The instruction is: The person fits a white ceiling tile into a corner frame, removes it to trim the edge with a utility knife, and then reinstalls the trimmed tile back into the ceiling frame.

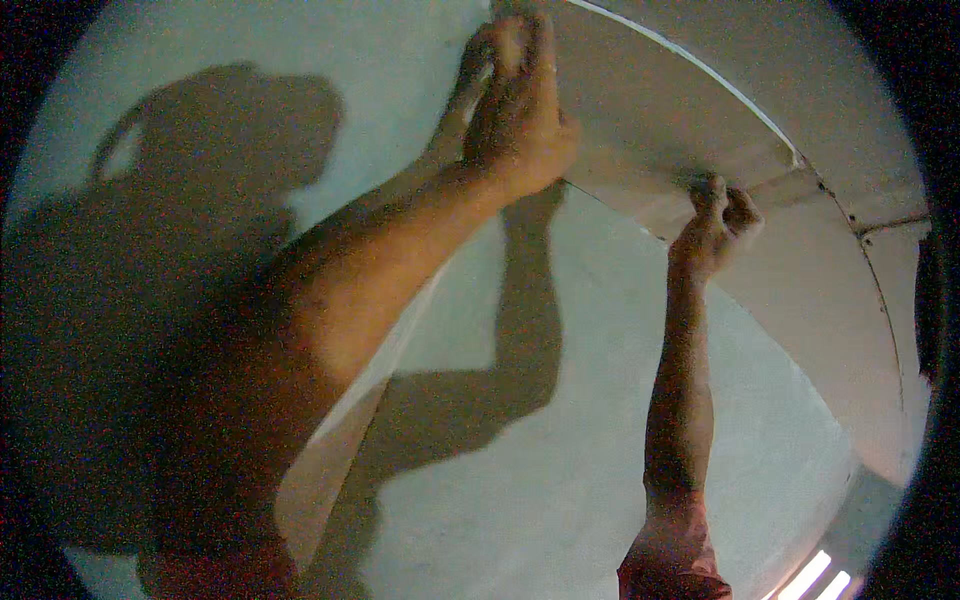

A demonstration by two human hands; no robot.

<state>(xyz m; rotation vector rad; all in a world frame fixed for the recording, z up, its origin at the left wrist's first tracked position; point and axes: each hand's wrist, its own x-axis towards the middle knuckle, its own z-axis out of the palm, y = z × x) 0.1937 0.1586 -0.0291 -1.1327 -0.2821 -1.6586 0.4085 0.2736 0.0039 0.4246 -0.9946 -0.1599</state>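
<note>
Your left hand [515,100], top centre, presses flat and your right hand [715,225] pinches the pale panel [660,120], holding it overhead.

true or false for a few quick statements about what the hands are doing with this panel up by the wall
1. Both hands are raised against a pale flat panel. True.
2. The left hand hangs at the person's side. False: it is pressed up on the panel near the top of the picture.
3. The right hand grips the panel's lower edge. True, as far as the curled fingers show.
4. A drill is in the right hand. False: no tool shows in either hand.
5. Shadows of the arms and head fall on the wall. True.
</note>
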